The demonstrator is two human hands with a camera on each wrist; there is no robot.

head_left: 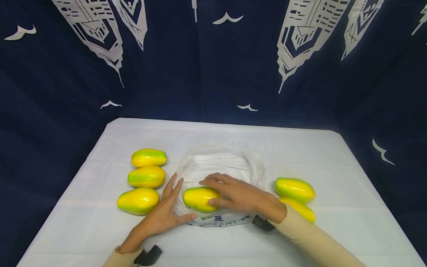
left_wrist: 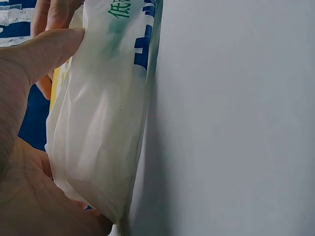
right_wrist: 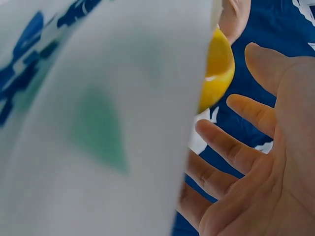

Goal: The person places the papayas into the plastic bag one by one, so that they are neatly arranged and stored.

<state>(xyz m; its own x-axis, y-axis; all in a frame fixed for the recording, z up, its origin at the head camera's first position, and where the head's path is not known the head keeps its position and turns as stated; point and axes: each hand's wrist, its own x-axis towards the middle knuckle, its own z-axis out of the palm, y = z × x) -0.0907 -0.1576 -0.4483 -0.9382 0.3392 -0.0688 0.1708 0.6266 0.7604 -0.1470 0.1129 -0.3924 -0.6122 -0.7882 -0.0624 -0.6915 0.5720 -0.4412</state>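
Note:
A white plastic bag [head_left: 221, 159] with blue and green print lies in the middle of the table, its mouth spread wide. One yellow-green papaya [head_left: 200, 199] sits at the near left of that mouth. My right hand [head_left: 238, 194] is over the bag, its fingers spread beside the papaya's right end. In the right wrist view a gap shows between those fingers [right_wrist: 231, 147] and the papaya [right_wrist: 218, 73]. My left hand [head_left: 163, 213] rests along the bag's left side with straight fingers, and its thumb touches the bag's near side [left_wrist: 101, 113].
Left of the bag, three papayas [head_left: 146, 177] stand in a column. Two more papayas [head_left: 295, 189] lie to the right, the nearer one partly behind my right forearm. A white cloth covers the table [head_left: 310, 155]; a dark blue printed curtain [head_left: 200, 74] hangs behind it.

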